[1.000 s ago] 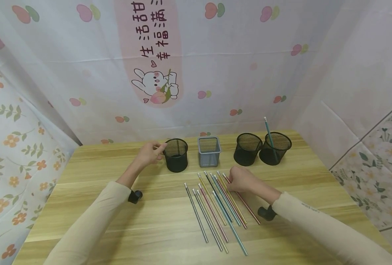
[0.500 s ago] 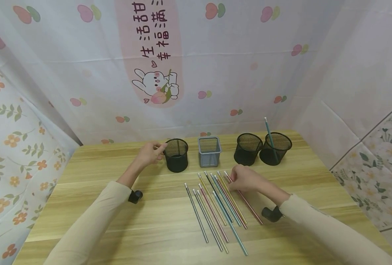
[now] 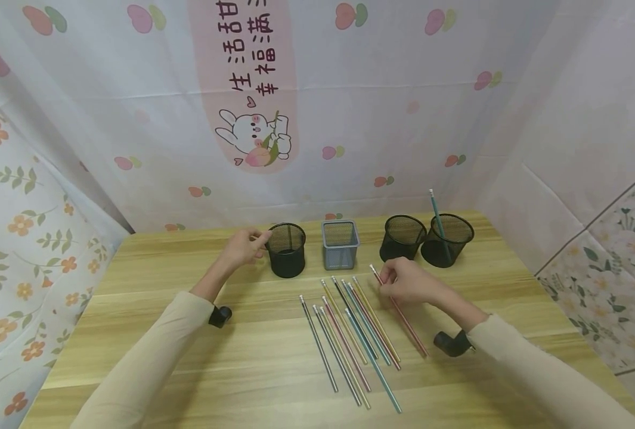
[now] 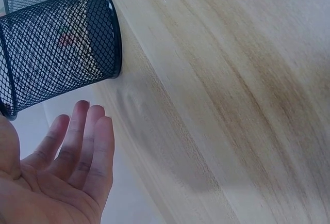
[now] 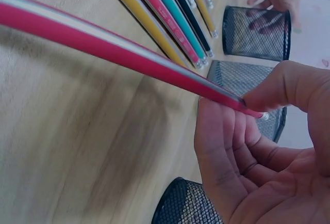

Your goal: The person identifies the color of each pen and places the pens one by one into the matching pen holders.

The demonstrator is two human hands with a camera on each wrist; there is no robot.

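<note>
My right hand pinches a red pencil between thumb and fingers close to its eraser end. That end is raised, while the other slants down toward the table. Several pencils, among them a yellow one, lie side by side to the left of this hand. On the left, my left hand is beside a round black mesh pen holder, thumb at its rim. Its other fingers extend loosely below the holder in the left wrist view, with nothing in the palm.
A square grey mesh pen holder stands right of the round one. Farther right are two more black mesh holders, one plain and one with a teal pencil leaning in it. A patterned curtain hangs behind the wooden table.
The red pencil has come away from the row of pencils to the right, its eraser end lifting with my right hand. My left hand has stayed at the round black pen holder.
</note>
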